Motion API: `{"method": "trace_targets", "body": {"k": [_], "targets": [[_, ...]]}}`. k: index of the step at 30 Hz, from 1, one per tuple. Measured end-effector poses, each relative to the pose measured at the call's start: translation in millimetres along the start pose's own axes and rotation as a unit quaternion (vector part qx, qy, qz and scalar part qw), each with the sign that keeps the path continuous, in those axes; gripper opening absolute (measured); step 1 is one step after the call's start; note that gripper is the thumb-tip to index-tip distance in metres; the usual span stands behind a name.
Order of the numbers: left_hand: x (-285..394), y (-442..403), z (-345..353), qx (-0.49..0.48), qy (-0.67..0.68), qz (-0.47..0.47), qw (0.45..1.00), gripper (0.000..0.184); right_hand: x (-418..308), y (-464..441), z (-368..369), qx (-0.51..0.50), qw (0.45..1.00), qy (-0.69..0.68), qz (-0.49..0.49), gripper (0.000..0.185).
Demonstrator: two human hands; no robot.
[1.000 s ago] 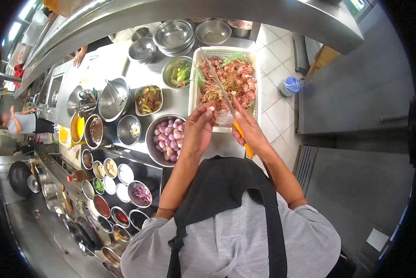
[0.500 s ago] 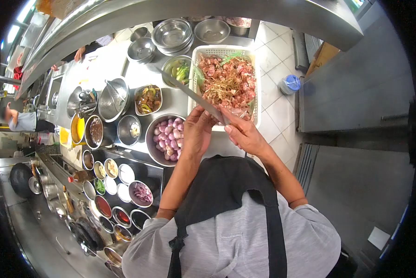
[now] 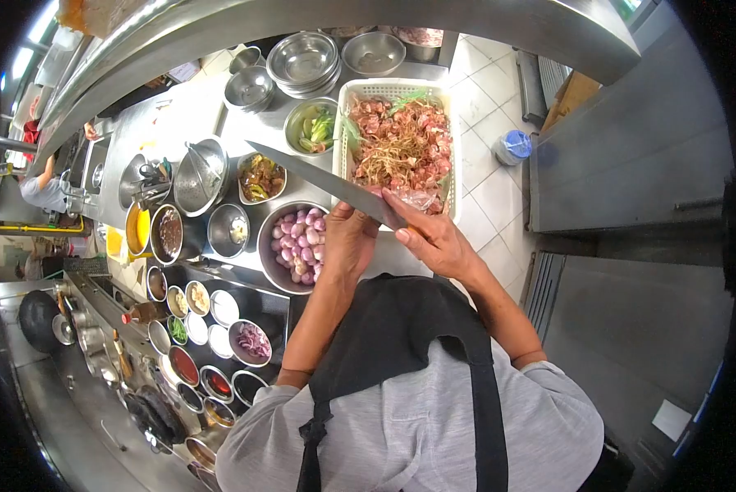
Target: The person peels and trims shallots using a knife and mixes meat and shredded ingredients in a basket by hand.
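R hand is closed round the near end of a big knife, just off the near edge of the white basket; handle's hidden in the grip. Blade slants away to the left, crossing the basket's near L corner in view, tip out over the counter left of the basket. L hand is just off that same corner, fingers half curled, thumb touching or just beside the blade, can't tell which; can't tell either if it's got smth small pinched, as the blade hides the fingertips.

Basket's full of raw meat, w/ brown shreds heaped mid-load, green bits toward its far side & clear plastic at its near edge, by the R hand.

Purple onions in a bowl are left of the basket's near L corner. Greens in another bowl are just left of the basket; dark sliced veg further left of it. Stacked metal bowls are off its far L corner; 1 metal bowl just past its far edge. Bucket w/ blue lid is on the floor right of the basket. Well left of basket, nearer side: sliced onion & red sauce in small pots. Another person's sleeve shows far left of it.
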State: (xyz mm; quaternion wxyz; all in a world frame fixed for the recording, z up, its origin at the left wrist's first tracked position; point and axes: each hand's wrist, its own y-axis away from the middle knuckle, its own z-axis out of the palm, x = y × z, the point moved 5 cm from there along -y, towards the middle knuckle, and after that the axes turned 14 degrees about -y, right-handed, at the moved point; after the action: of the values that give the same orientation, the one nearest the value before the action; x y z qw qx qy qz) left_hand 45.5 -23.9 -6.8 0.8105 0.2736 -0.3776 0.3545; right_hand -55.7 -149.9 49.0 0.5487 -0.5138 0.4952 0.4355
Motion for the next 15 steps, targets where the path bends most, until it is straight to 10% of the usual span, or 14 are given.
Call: {"method": "trace_targets", "body": {"k": [7, 15], "targets": [[-2.7, 1.5, -2.7, -0.005, 0.016, 0.012, 1.0, 0.019, 7.8, -0.9, -0.9, 0.008, 0.987, 0.081, -0.14, 0.056], [7.4, 2.2, 3.9, -0.01, -0.014, 0.022, 1.0, 0.019, -4.3, 1.1, -1.0, -0.007, 0.999, -0.036, 0.036, 0.056]]}}
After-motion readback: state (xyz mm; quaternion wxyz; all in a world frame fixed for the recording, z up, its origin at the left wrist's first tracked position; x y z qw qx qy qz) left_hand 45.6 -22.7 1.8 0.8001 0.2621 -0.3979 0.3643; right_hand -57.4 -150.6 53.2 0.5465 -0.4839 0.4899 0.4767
